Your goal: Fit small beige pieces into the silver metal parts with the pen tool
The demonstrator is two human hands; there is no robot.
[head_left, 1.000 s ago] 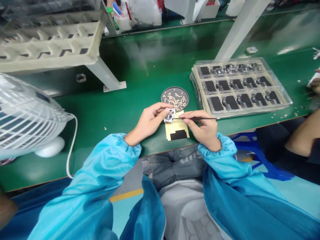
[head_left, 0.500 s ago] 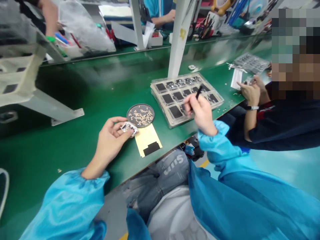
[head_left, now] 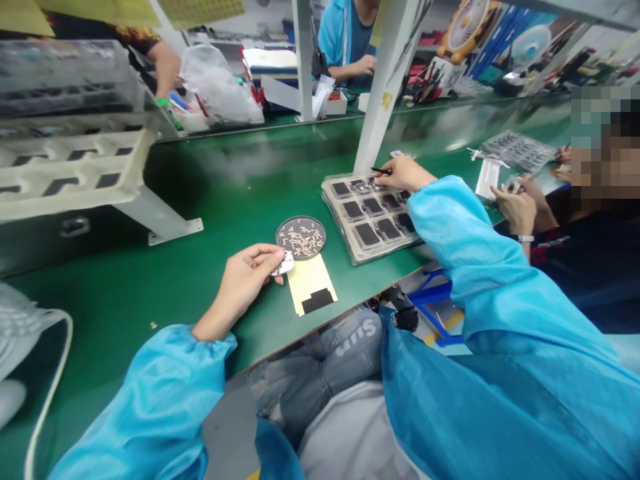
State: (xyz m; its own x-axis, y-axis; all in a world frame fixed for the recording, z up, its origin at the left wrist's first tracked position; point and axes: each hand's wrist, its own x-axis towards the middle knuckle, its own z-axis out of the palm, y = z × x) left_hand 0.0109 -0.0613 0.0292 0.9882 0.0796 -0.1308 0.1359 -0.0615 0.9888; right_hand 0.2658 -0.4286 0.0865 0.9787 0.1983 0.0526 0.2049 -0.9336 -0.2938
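Note:
My left hand [head_left: 247, 277] pinches a small silver metal part [head_left: 285, 264] just above the green bench, beside a yellow backing sheet [head_left: 311, 283] and a round perforated dish [head_left: 301, 237] of tiny pieces. My right hand [head_left: 404, 174] reaches out over the far end of a clear blister tray [head_left: 367, 217] of dark parts, holding thin black tweezers [head_left: 380, 171] whose tips point left over the tray's back row.
A white post [head_left: 384, 87] rises just behind the tray. A cream rack [head_left: 75, 167] on a bracket stands at the left. A co-worker's hands [head_left: 515, 207] work at the right, near a white paper [head_left: 487, 179] and another tray [head_left: 517, 151].
My right hand left the part, swung right and then stretched forward over the blister tray with the tweezers. My left hand kept the metal part. My view turned right and up.

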